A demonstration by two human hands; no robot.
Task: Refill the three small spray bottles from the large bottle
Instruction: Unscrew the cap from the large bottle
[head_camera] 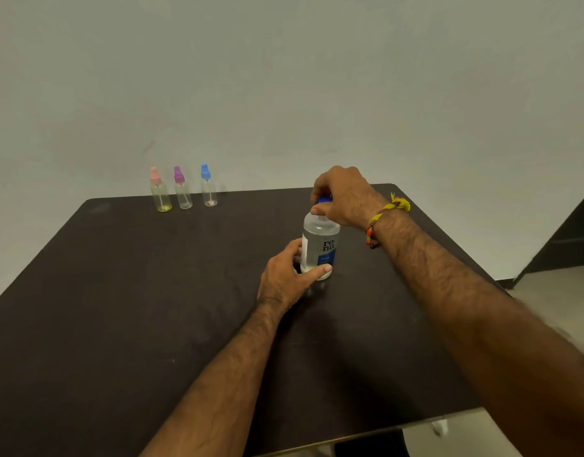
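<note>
My left hand (289, 273) grips the upright large bottle (320, 247) low on the bench (119, 308), my right hand (341, 196) pinches its blue cap (325, 200) from straight above, and the three small spray bottles (184, 189) stand far-left, well apart.

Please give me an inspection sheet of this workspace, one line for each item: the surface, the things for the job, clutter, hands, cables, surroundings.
Surface: dark table, bare except for the bottles.
Job's things: large bottle upright near the middle, blue cap on; pink-topped spray bottle, purple-topped spray bottle and blue-topped spray bottle upright in a row at the far edge, tops on.
Clutter: nothing seen.
Hands: left hand holds the large bottle's base; right hand grips its cap; thread band on right wrist.
Cables: nothing seen.
Surroundings: plain wall behind; pale floor at right.
</note>
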